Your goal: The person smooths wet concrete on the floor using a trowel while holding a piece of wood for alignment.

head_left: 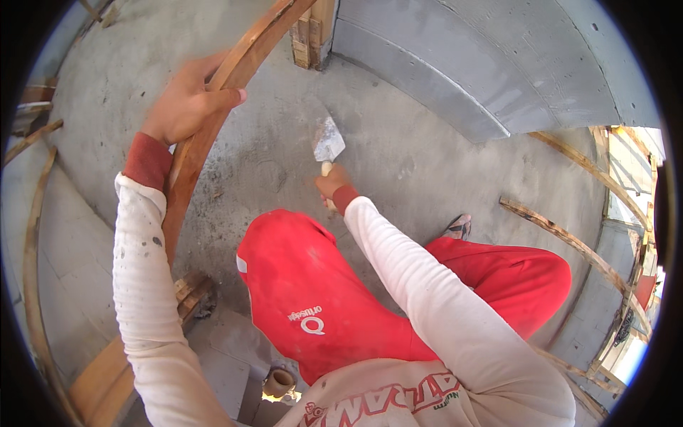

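Note:
My left hand grips a long reddish-brown wooden board that runs from the top of the view down along my left arm. The thumb lies over its near face and the fingers go behind it. My right hand is closed around the pale handle of a trowel. The trowel's blade, smeared with light grey, points away from me, over or on the grey cement floor; whether it touches cannot be made out. Dark specks and crumbs lie on the floor between the board and the trowel.
A grey concrete wall with a ledge stands at the upper right, beside a wooden post. Wooden poles lean along the right side. More timber stands at the left. My knees are bent, in red trousers. A brown round pot-like object is below.

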A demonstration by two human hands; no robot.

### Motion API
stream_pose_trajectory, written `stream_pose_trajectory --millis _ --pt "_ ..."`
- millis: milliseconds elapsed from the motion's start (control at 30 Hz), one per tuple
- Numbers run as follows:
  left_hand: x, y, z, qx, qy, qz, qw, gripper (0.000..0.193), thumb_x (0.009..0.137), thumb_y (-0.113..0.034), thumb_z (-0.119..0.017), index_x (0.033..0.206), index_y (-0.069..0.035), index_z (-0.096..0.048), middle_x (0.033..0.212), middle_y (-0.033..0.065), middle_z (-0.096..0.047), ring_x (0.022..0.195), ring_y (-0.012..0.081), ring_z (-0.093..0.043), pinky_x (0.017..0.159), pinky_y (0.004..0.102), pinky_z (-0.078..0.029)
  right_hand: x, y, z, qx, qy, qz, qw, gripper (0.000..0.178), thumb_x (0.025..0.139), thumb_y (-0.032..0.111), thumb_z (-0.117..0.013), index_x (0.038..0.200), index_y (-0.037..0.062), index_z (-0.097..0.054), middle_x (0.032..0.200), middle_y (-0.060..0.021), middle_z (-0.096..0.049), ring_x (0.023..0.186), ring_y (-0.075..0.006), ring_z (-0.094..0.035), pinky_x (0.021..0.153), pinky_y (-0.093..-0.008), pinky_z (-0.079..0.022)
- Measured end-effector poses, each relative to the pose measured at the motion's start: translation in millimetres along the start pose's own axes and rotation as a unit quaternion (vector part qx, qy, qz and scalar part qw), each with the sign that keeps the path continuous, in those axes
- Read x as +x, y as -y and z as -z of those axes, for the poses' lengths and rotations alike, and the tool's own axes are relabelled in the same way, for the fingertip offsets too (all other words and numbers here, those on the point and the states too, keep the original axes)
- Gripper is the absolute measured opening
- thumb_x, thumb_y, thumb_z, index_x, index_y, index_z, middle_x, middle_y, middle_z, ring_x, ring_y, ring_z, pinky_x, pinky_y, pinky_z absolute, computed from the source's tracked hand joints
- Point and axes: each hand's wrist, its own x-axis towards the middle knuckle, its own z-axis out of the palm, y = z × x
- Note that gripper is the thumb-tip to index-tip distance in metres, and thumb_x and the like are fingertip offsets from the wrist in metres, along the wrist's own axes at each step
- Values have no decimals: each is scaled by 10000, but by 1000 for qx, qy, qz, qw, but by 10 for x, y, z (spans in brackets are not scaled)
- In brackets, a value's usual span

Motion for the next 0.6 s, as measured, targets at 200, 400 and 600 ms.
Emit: stream_pose_trajectory --millis 200,400,600 --pt "38 -108 -18 -19 5 2 1000 589 807 -242 -715 1327 19 -620 980 107 -688 898 222 -629 860 367 -508 334 -287 1162 108 -143 -65 982 169 842 69 -606 983 -23 -594 716 -146 -644 526 -253 -645 421 -408 -523" --pt "-41 0 69 -5 5 7 1000 622 798 -239 -721 1354 17 -611 1009 122 -703 882 221 -644 843 366 -512 321 80 789 -120 -8 15 993 207 832 92 -619 990 -42 -619 743 -180 -681 537 -260 -668 445 -393 -532" --pt "-11 -62 20 22 -11 2 1000 581 796 -273 -715 1311 -14 -637 957 116 -700 808 219 -640 781 377 -501 601 -229 896 108 -101 -24 989 144 841 106 -641 882 -20 -582 679 -139 -618 491 -257 -616 402 -433 -500"
